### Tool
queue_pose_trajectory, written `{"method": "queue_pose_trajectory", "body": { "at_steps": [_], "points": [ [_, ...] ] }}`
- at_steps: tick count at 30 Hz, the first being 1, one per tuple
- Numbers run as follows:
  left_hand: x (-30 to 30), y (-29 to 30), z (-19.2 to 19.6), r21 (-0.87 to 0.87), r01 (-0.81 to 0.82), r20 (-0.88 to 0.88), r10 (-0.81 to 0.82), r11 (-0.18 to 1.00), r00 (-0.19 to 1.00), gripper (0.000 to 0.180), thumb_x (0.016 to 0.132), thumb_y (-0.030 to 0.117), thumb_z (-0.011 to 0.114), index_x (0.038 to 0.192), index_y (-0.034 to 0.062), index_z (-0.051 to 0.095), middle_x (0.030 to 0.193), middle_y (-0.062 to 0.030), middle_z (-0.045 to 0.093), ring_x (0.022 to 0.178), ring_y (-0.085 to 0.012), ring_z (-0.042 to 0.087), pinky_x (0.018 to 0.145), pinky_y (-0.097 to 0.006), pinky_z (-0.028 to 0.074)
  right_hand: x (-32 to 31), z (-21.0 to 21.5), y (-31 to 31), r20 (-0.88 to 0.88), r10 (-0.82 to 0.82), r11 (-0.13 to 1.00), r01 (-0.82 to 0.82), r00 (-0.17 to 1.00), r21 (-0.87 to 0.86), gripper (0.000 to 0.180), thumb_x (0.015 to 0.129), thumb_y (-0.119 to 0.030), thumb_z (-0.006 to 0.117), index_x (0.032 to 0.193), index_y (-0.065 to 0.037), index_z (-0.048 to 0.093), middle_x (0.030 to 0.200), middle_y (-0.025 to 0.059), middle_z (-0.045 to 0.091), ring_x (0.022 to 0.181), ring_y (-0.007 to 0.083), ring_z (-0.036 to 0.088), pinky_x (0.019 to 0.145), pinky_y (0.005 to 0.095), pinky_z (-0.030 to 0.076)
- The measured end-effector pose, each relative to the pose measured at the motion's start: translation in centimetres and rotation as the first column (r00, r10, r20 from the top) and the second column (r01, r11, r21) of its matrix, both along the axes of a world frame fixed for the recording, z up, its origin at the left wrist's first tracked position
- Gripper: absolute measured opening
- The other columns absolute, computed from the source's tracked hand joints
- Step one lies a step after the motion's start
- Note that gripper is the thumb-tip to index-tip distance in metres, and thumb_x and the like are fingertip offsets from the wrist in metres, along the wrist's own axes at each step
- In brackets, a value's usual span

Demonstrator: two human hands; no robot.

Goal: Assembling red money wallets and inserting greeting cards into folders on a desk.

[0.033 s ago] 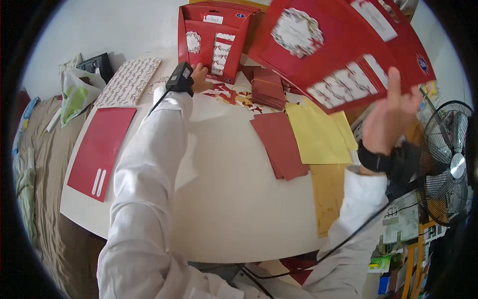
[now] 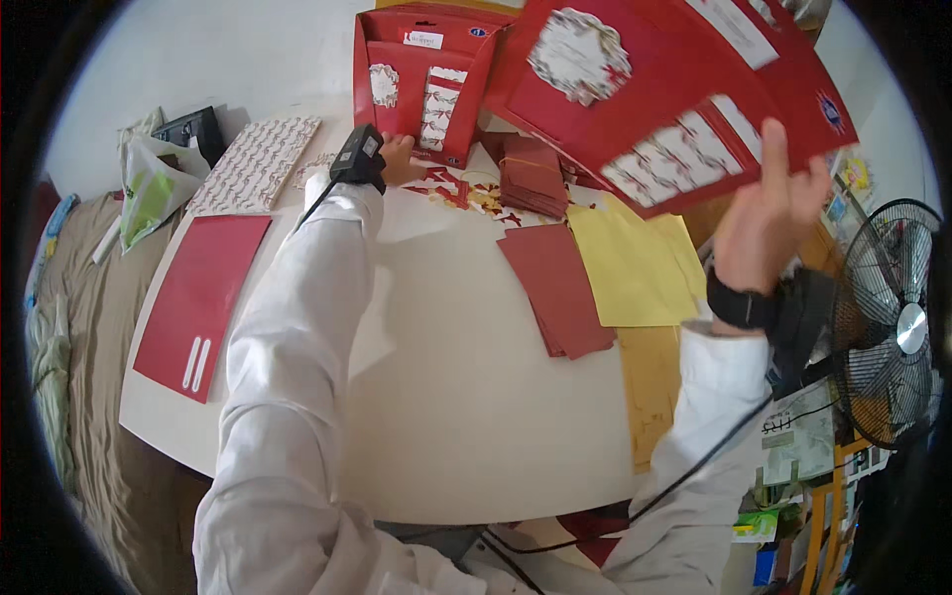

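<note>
My right hand (image 2: 773,218) grips the lower right part of a large red flat gift package (image 2: 635,119), holding it tilted in the air. That package bears a white scalloped label and a patterned strip panel. A similar red gift package (image 2: 402,114) stands upright at the back of the table, with more edges showing behind it. My left hand (image 2: 400,162) is at its lower front edge, fingers curled against it; the fingertips are partly hidden. Just right of this hand lie red and gold cut-out pieces (image 2: 461,193) and a banded stack of dark red cards (image 2: 534,177).
On the white table (image 2: 446,397) lie dark red sheets (image 2: 558,288), a yellow envelope (image 2: 640,263) and a brown envelope (image 2: 650,397). At left are a red panel (image 2: 203,302) and a patterned sheet pack (image 2: 256,164). A fan (image 2: 897,327) stands at right; a bed adjoins the left.
The raised red package and my right hand have shifted slightly left and up. My left hand and the standing package stay in place.
</note>
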State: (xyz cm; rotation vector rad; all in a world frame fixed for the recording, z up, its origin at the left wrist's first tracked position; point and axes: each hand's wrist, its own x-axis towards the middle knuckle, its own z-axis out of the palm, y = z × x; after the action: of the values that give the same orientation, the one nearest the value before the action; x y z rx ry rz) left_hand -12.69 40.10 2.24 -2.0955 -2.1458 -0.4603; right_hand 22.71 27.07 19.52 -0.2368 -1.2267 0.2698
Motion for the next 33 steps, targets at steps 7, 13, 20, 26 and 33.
{"method": "queue_pose_trajectory", "body": {
  "at_steps": [7,13,20,26,33],
  "points": [
    [-0.1,1.2,-1.1,0.077,-0.015,-0.066,0.020,0.997,0.998,0.066,0.068,0.044,0.064,0.117,0.0033,0.047,0.126,-0.0204,0.036,0.116,-0.0453,0.031,0.094,-0.055,0.031,-5.8,2.4,4.5,-0.124,0.222,0.975,-0.221,0.967,0.024,0.049,0.078,-0.003,0.069,0.112,0.002,0.035,0.110,0.0088,0.052,0.099,0.0155,0.051,0.088,0.0296,0.042],
    [3.1,0.0,1.1,0.474,0.003,-0.002,-0.003,0.880,1.000,0.046,0.077,0.037,0.061,0.106,0.0031,0.050,0.107,-0.0160,0.050,0.100,-0.0380,0.049,0.080,-0.053,0.040,-10.3,3.9,8.0,0.061,0.286,0.943,-0.292,0.956,0.158,0.024,0.088,-0.009,0.056,0.109,-0.001,0.047,0.104,0.0089,0.059,0.090,0.0172,0.058,0.079,0.0288,0.048],
    [2.4,1.4,0.6,0.592,0.037,0.057,-0.087,0.805,0.995,0.029,0.079,0.024,0.059,0.098,0.0036,0.052,0.101,-0.0143,0.049,0.095,-0.0328,0.049,0.076,-0.043,0.045,-14.0,6.5,9.7,0.305,0.336,0.889,-0.407,0.891,0.208,0.023,0.090,-0.015,0.055,0.108,-0.001,0.048,0.103,0.0103,0.059,0.089,0.0185,0.060,0.079,0.0299,0.048],
    [0.7,-0.3,-2.0,0.522,0.138,0.033,-0.182,0.842,0.983,0.038,0.076,0.022,0.061,0.108,0.0033,0.051,0.102,-0.0117,0.049,0.093,-0.0285,0.051,0.080,-0.041,0.041,-14.6,8.1,12.7,0.395,0.339,0.845,-0.461,0.854,0.272,0.024,0.091,-0.015,0.053,0.110,-0.001,0.047,0.108,0.0095,0.057,0.094,0.0178,0.058,0.083,0.0300,0.046],
    [0.7,-0.2,-0.9,0.467,0.212,-0.019,-0.230,0.859,0.973,0.043,0.080,0.032,0.059,0.110,0.0018,0.051,0.096,-0.0122,0.054,0.094,-0.0288,0.051,0.079,-0.038,0.039,-17.9,6.8,14.5,0.224,0.201,0.939,-0.253,0.954,0.233,0.024,0.092,-0.013,0.052,0.112,-0.001,0.045,0.113,0.0093,0.054,0.101,0.0177,0.053,0.089,0.0292,0.041]
  ]
}}
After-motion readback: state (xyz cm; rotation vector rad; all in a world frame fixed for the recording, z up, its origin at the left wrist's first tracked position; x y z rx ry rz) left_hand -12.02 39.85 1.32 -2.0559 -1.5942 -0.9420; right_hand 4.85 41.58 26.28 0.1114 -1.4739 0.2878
